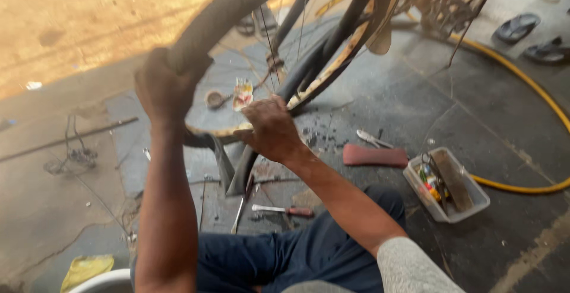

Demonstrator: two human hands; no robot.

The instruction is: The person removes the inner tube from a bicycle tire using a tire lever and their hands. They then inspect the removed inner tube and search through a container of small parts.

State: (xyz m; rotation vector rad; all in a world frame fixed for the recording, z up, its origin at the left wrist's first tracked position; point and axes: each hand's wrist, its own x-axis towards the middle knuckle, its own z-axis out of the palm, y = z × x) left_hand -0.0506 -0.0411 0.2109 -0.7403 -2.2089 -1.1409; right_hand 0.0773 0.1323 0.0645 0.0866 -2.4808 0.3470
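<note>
A bicycle wheel [332,43] with a dark tyre stands tilted in front of me, spokes and a yellowish rim showing. My left hand [163,85] is closed around the tyre [228,5] at its left side. My right hand [270,130] grips the rim and tyre edge near the bottom, fingers curled over it. A black mudguard piece [234,168] hangs down just below that hand.
A clear plastic tray [475,201] of small tools sits at right, next to a reddish flat block [374,156] and pliers [373,138]. A screwdriver [282,210] lies near my knee. A yellow hose [534,88] curves along the right; sandals [516,27] lie beyond.
</note>
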